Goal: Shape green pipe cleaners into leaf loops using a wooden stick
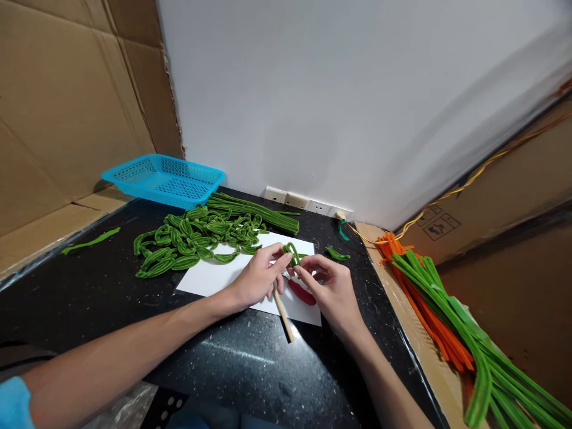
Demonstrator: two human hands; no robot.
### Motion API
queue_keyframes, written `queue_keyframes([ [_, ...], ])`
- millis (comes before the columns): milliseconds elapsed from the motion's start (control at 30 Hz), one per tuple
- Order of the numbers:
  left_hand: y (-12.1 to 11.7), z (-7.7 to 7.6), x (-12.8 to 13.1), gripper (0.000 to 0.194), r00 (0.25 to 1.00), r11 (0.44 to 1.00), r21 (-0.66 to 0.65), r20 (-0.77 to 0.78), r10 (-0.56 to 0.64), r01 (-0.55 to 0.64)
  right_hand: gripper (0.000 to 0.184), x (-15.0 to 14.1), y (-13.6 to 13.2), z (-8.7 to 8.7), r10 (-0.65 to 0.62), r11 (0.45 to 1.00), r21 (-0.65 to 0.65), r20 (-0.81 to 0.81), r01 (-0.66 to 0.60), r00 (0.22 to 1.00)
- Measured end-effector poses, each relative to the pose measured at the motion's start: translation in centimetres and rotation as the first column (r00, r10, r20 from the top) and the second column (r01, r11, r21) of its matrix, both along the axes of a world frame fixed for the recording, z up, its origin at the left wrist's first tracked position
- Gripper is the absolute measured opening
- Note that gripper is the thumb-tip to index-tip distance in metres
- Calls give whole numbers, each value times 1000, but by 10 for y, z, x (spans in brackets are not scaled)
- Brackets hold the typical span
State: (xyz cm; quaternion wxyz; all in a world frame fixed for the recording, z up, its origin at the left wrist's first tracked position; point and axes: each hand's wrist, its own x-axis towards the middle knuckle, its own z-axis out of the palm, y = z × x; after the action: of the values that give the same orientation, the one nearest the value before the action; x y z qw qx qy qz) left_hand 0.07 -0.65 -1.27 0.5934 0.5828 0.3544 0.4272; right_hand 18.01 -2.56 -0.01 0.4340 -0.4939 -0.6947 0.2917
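My left hand point(261, 273) and my right hand point(329, 288) meet above a white sheet point(210, 279). Pinched between the fingertips of both is a green pipe cleaner point(292, 253), bent into a loop. Under my left hand a thin wooden stick point(283, 316) points toward me; its upper end is hidden by the fingers. A red-handled tool point(301, 292) lies on the sheet between the hands, its head mostly covered. To the left, a heap of green pipe-cleaner leaves point(196, 235) spreads partly over the sheet. One separate leaf point(337, 254) rests beyond my right hand.
A blue perforated basket point(165, 179) stands at the back left, beside a bundle of straight green pipe cleaners point(254, 211). Wall sockets point(297, 201) line the back. Orange pipe cleaners point(429, 310) and bright green ones point(473, 333) lie on cardboard at the right.
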Motion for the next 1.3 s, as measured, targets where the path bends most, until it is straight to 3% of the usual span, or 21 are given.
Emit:
queue_keyframes([
  [167,2,-4,-2,35,996,998,40,-60,60,-58,22,-2,1,-2,3,997,-79,-75,-9,997],
  [533,-5,8,0,30,993,999,19,-114,-28,31,22,11,10,-6,-64,987,-160,-423,-5,904],
  [733,-1,2,-1,34,992,989,-83,40,-116,119,25,9,9,-7,-37,988,-154,-431,-33,901],
  [900,1,1,0,34,984,992,-26,137,-117,122,25,5,6,-6,-4,991,-126,-324,-39,946],
  [1300,1,4,-1,39,976,987,-59,166,-138,149,23,9,6,-9,-152,988,-18,-363,156,919],
])
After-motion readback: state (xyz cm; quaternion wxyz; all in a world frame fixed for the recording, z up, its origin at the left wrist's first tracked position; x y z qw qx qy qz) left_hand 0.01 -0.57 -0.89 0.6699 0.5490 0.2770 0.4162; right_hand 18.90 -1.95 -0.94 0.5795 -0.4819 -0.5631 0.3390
